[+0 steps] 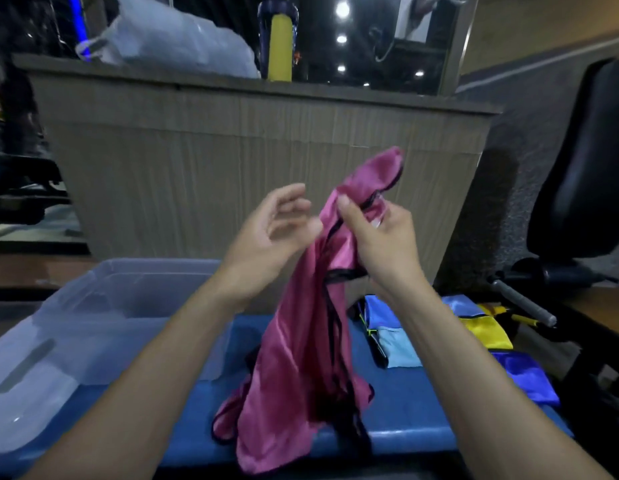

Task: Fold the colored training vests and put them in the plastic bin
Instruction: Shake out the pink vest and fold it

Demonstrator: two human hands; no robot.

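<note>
While the magenta vest (297,358) hangs down onto the blue bench (405,410), its top is pinched by the right hand (381,244). At 9 o'clock, the left hand (266,244) is kept loosely spread, holding nothing, with the plastic bin (93,323) off at 8 o'clock.

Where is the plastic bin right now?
The plastic bin sits on the left of the blue bench, beside the pink vest held up in the right hand.
</note>
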